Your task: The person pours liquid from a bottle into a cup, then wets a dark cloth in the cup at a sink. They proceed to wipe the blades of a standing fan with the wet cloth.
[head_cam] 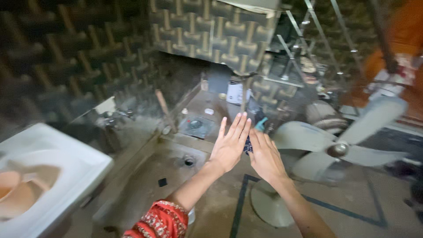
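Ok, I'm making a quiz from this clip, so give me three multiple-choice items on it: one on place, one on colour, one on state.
1. Where is the white washbasin?
A. lower left
B. upper right
C. centre

2. What colour is the patterned sleeve on the left arm?
A. blue
B. red
C. white

3. How are the left hand and right hand?
A. clenched
B. out of view
C. open, fingers outstretched

Key: 1 A, the basin fills the lower-left corner; 2 B, the cuff is red; 3 C, both hands are raised flat, side by side, beside the grey fan.
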